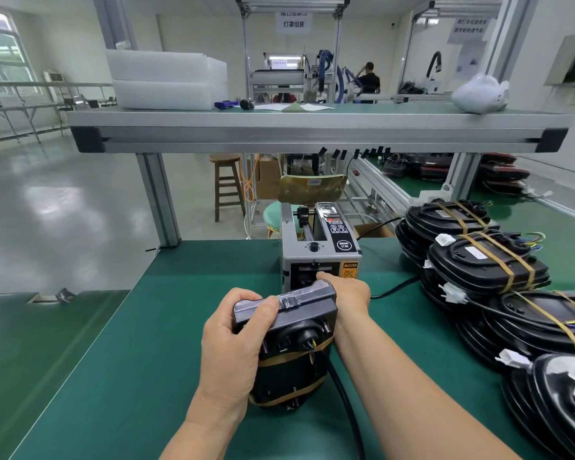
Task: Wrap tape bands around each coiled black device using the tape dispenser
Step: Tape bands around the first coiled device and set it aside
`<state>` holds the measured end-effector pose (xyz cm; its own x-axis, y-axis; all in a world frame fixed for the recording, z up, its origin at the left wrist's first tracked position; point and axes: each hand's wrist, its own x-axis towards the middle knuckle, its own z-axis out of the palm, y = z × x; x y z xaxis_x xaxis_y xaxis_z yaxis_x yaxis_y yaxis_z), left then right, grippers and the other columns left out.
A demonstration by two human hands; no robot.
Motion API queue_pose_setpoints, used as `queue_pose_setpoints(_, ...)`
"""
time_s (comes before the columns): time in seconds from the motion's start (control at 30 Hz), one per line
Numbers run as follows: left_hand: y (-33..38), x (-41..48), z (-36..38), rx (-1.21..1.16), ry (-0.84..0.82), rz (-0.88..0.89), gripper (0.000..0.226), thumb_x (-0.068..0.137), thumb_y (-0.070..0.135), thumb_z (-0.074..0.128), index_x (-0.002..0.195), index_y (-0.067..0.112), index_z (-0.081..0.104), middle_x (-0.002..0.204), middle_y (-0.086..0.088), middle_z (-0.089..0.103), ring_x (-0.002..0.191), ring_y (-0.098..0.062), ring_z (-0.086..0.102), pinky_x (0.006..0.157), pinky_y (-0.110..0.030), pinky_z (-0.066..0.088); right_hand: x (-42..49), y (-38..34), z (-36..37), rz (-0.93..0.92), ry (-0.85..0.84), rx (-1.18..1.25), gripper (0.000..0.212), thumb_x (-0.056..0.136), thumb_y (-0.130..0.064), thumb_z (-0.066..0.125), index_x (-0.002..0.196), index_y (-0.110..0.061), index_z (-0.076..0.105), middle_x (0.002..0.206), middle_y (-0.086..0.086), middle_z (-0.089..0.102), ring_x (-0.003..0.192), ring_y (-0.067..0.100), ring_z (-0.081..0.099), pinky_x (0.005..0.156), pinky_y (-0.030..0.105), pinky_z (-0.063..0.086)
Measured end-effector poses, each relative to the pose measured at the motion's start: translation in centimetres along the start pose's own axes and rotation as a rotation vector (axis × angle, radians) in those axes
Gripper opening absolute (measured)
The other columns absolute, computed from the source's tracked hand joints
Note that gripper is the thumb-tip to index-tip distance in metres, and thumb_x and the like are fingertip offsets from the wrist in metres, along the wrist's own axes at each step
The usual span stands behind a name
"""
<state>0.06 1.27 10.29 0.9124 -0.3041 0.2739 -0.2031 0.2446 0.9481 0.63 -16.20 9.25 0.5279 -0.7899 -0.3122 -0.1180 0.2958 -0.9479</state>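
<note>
My left hand grips a black device stood on edge on the green bench, thumb pressed on its top. Tan tape bands circle its lower part, and a black cable runs from it toward me. My right hand reaches past the device to the outlet slot of the grey tape dispenser. Its fingertips are at the slot, mostly hidden behind the device, so I cannot see whether they pinch tape.
Stacks of black devices banded with tan tape lie to the right, more at the lower right. An aluminium shelf spans overhead. The bench edge runs along the left. A person stands far behind.
</note>
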Motion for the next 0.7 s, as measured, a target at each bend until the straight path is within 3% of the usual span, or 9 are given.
queue_pose_setpoints(0.17, -0.2, 0.2, -0.4, -0.017, 0.05, 0.013, 0.02, 0.073, 0.032, 0.07, 0.071, 0.014, 0.061, 0.066, 0.004, 0.059, 0.06, -0.008, 0.054, 0.054, -0.013, 0.043, -0.7, -0.8, 0.8, 0.035, 0.081, 0.039, 0.024, 0.083, -0.007, 0.069, 0.065, -0.011, 0.054, 0.062, 0.002, 0.057, 0.05, 0.015, 0.05, 0.047, 0.023, 0.042)
queue_pose_setpoints(0.27, -0.5, 0.1, -0.7, -0.029, 0.071, 0.011, 0.024, 0.071, 0.035, 0.072, 0.073, 0.013, 0.062, 0.068, 0.002, 0.061, 0.062, -0.008, 0.054, 0.055, -0.012, 0.044, -0.7, -1.1, 1.2, 0.03, 0.172, -0.034, 0.029, 0.082, -0.011, 0.068, 0.058, -0.01, 0.052, 0.057, 0.0, 0.056, 0.057, 0.019, 0.052, 0.058, 0.025, 0.041)
queue_pose_setpoints(0.4, -0.5, 0.1, -0.8, -0.022, 0.059, 0.015, 0.029, 0.066, 0.042, 0.074, 0.074, 0.016, 0.063, 0.07, 0.001, 0.063, 0.063, -0.007, 0.056, 0.057, -0.011, 0.044, -0.5, -0.6, 0.8, 0.034, 0.147, -0.03, 0.033, 0.085, -0.011, 0.065, 0.055, -0.012, 0.051, 0.029, -0.01, 0.043, 0.03, 0.005, 0.043, 0.03, 0.015, 0.03)
queue_pose_setpoints(0.53, -0.5, 0.1, -0.9, -0.032, 0.051, 0.021, 0.018, 0.072, 0.031, 0.071, 0.072, 0.016, 0.063, 0.067, 0.003, 0.063, 0.06, -0.006, 0.056, 0.055, -0.01, 0.044, -0.7, 0.3, 0.7, 0.074, 0.088, 0.051, 0.036, 0.089, -0.005, 0.065, 0.055, -0.013, 0.056, 0.034, -0.01, 0.048, 0.033, 0.006, 0.047, 0.035, 0.015, 0.038)
queue_pose_setpoints(0.63, -0.4, 0.1, -1.1, -0.038, 0.045, 0.02, 0.018, 0.072, 0.032, 0.071, 0.073, 0.016, 0.063, 0.068, 0.002, 0.063, 0.061, -0.006, 0.057, 0.055, -0.011, 0.045, -1.0, 0.1, 0.8, 0.143, 0.098, 0.136, 0.052, 0.089, -0.005, 0.069, 0.039, -0.011, 0.056, 0.029, -0.007, 0.047, 0.026, 0.006, 0.042, 0.032, 0.012, 0.033)
queue_pose_setpoints(0.7, -0.6, 0.1, -1.3, -0.023, 0.042, 0.029, 0.019, 0.072, 0.034, 0.071, 0.073, 0.016, 0.064, 0.069, 0.001, 0.062, 0.063, -0.007, 0.056, 0.056, -0.011, 0.044, -1.0, -0.2, 1.1, 0.148, 0.091, 0.189, 0.045, 0.089, -0.006, 0.071, 0.048, -0.006, 0.054, 0.028, -0.006, 0.047, 0.028, 0.008, 0.046, 0.038, 0.012, 0.041)
